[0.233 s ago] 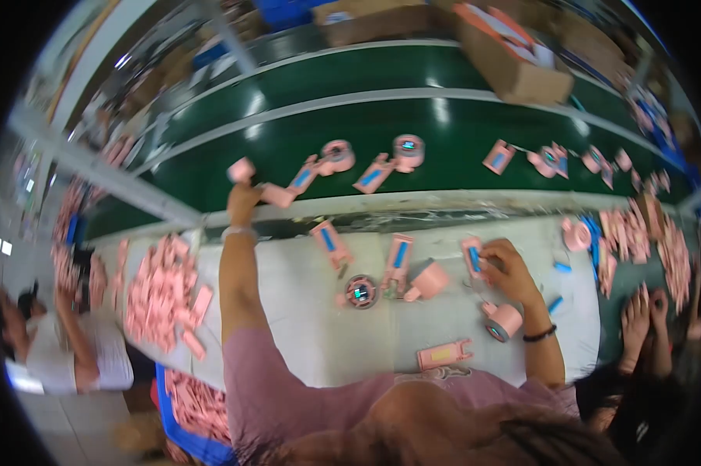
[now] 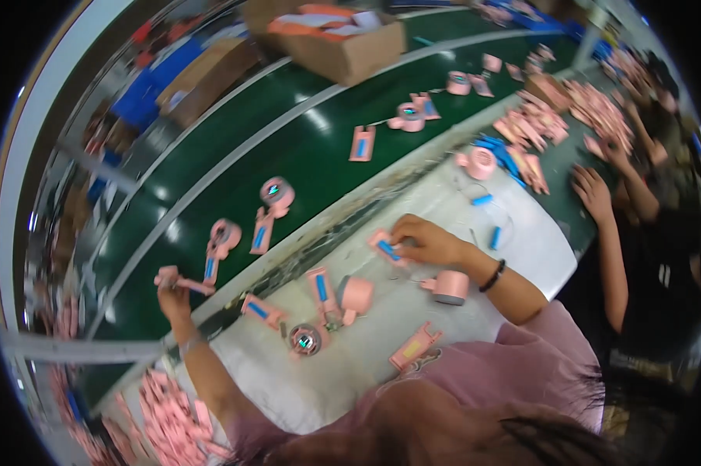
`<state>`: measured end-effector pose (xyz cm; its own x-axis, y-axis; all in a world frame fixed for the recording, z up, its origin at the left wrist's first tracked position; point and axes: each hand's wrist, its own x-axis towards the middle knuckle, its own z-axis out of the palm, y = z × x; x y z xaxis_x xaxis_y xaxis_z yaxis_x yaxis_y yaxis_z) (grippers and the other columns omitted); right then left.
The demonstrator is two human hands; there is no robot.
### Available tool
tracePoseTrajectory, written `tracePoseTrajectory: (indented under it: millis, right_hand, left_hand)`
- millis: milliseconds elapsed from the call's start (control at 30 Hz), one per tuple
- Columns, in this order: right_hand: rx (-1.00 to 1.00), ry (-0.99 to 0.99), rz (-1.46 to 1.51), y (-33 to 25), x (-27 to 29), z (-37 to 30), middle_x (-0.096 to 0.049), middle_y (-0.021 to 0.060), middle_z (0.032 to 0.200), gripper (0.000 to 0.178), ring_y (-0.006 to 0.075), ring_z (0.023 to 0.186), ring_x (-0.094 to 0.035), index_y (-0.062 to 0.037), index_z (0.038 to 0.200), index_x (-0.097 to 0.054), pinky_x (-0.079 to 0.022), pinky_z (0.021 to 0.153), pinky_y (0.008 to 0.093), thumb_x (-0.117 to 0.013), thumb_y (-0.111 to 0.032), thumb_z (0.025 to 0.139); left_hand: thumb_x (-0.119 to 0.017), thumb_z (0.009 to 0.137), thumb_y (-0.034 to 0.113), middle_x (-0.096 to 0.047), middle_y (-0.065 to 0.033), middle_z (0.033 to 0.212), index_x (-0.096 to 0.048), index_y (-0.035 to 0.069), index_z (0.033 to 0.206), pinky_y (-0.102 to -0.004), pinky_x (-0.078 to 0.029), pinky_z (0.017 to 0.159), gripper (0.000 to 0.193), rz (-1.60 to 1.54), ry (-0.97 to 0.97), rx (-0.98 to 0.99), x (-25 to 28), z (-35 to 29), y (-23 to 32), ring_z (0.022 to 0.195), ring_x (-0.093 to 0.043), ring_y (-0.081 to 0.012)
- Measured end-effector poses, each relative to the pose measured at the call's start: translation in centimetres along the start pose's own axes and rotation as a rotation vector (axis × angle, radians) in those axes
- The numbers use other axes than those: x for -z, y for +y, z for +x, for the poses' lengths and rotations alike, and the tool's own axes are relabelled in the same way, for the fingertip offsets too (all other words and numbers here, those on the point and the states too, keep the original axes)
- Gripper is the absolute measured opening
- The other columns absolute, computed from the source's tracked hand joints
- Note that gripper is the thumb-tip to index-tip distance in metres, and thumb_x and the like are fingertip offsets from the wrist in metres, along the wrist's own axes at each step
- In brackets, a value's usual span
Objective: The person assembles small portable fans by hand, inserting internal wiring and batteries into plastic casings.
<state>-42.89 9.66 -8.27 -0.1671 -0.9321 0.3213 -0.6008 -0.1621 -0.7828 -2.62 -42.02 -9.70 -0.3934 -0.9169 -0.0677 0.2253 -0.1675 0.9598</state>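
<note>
My left hand (image 2: 173, 303) reaches to the near edge of the green belt, its fingers closed on a pink handheld fan assembly (image 2: 195, 286), slightly blurred. On the white work surface, my right hand (image 2: 432, 241) pinches a pink handle shell (image 2: 379, 242) with a blue battery (image 2: 387, 249) in it. A pink fan head (image 2: 450, 287) lies just below that hand. Left of it are another fan head (image 2: 356, 297), a handle with a blue cell (image 2: 321, 289), a second such handle (image 2: 263, 311), and a round head with a lit display (image 2: 305, 339). Nearer me rests a pink handle shell (image 2: 416, 347).
Several fan assemblies (image 2: 276, 194) lie along the green belt (image 2: 311, 163). A pile of pink shells (image 2: 168, 419) is at lower left, more shells (image 2: 533, 120) at right by blue batteries (image 2: 502, 159). A cardboard box (image 2: 358, 54) stands beyond. A co-worker's hands (image 2: 595, 194) are at right.
The view has swung to the right and tilted, so the belt now runs diagonally. Both hands stay at nearly the same things as before.
</note>
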Motion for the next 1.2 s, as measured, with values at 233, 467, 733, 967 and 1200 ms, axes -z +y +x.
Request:
tracePoseTrajectory:
  millis: [233, 467, 733, 967, 1200]
  right_hand:
    - [-0.204, 0.186, 0.184, -6.0, 0.2, 0.8, -0.058, 0.0112, 0.091, 0.014, 0.0256, 0.086, -0.057, -0.0021, 0.092, -0.061, -0.047, 0.076, 0.0333, -0.061, -0.008, 0.080]
    - [0.465, 0.162, -0.183, -16.7, -0.9, 3.3, -0.048, 0.0142, 0.121, 0.049, 0.0306, 0.111, -0.048, -0.0070, 0.123, -0.048, -0.040, 0.094, 0.0423, -0.063, -0.012, 0.077]
    - [-0.058, -0.516, 0.588, -14.1, -2.6, -1.5, -0.061, 0.0078, 0.096, 0.030, 0.0158, 0.082, -0.059, -0.0021, 0.117, -0.051, -0.047, 0.070, 0.0272, -0.053, -0.018, 0.091]
    - [-0.111, -0.767, 0.845, -14.7, -3.5, -4.7, -0.062, 0.0054, 0.094, 0.018, 0.0109, 0.092, -0.057, -0.0017, 0.101, -0.052, -0.044, 0.082, 0.0268, -0.047, -0.019, 0.097]
    - [-0.317, -0.675, 0.948, -15.1, -3.3, -4.8, -0.062, 0.0037, 0.080, 0.017, 0.0100, 0.068, -0.060, -0.0019, 0.100, -0.052, -0.047, 0.062, 0.0243, -0.058, -0.015, 0.090]
  left_hand:
    - [-0.053, 0.091, 0.022, -0.057, -0.0067, 0.095, -0.051, 0.007, 0.121, -0.0288, -0.050, 0.062, 0.034, 0.047, -0.227, -0.122, -16.0, -14.2, 10.3, 0.073, -0.056, -0.0147]
    - [-0.062, 0.079, 0.004, -0.051, -0.0090, 0.120, -0.035, 0.003, 0.136, -0.0297, -0.046, 0.088, 0.063, 0.405, -0.741, 0.104, -27.2, -27.7, 8.1, 0.105, -0.054, -0.0178]
    - [-0.065, 0.066, 0.006, -0.057, -0.0135, 0.099, -0.035, 0.003, 0.127, -0.0328, -0.049, 0.067, 0.069, 0.962, -1.264, 0.434, -33.3, -35.4, 9.1, 0.082, -0.062, -0.0219]
    - [-0.065, 0.064, 0.004, -0.056, -0.0130, 0.090, -0.035, 0.006, 0.123, -0.0366, -0.045, 0.067, 0.067, 1.213, -0.985, 0.015, -32.0, -38.5, 9.1, 0.080, -0.059, -0.0294]
    - [-0.068, 0.063, 0.005, -0.054, -0.0133, 0.108, -0.047, 0.002, 0.111, -0.0326, -0.044, 0.086, 0.052, 1.059, -0.973, -0.095, -29.7, -38.2, 8.4, 0.099, -0.055, -0.0260]
